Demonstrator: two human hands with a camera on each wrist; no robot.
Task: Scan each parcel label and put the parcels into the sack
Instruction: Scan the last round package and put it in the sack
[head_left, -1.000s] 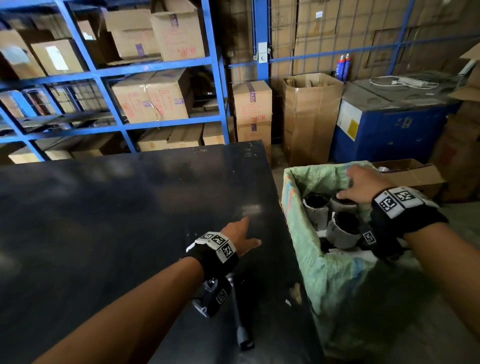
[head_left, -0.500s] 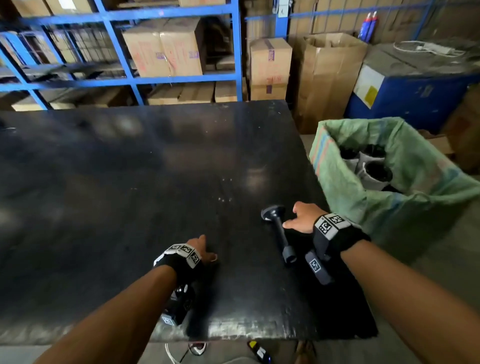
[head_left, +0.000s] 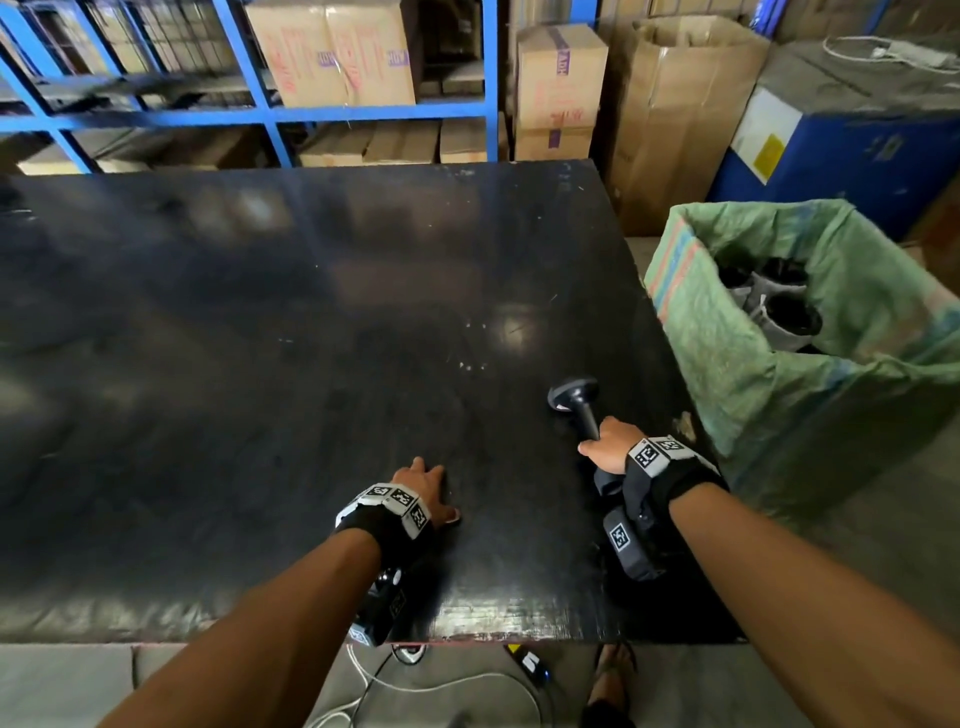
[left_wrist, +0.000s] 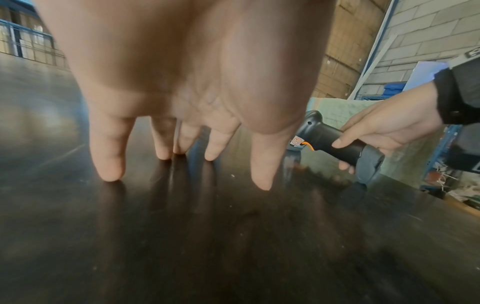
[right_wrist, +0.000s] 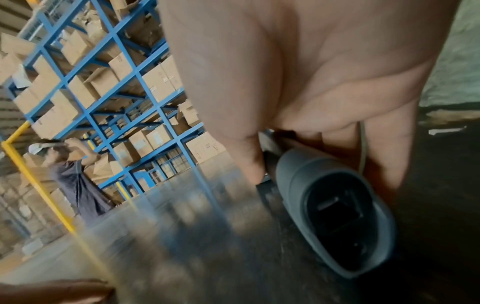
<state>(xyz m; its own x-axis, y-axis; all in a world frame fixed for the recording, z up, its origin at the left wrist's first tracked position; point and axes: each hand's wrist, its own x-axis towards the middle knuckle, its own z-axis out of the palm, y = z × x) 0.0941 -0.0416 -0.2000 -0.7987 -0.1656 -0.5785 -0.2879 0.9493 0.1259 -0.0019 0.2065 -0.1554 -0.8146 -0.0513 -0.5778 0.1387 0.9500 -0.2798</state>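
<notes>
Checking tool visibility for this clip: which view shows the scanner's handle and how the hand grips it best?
Left wrist: the scanner appears side-on, right hand curled round its handle. Head view shows it small, handle partly hidden. Right wrist shows mostly its head and window.

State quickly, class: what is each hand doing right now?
Left hand: open, fingers straight, tips on the table.
Right hand: holds the scanner by its handle.
</notes>
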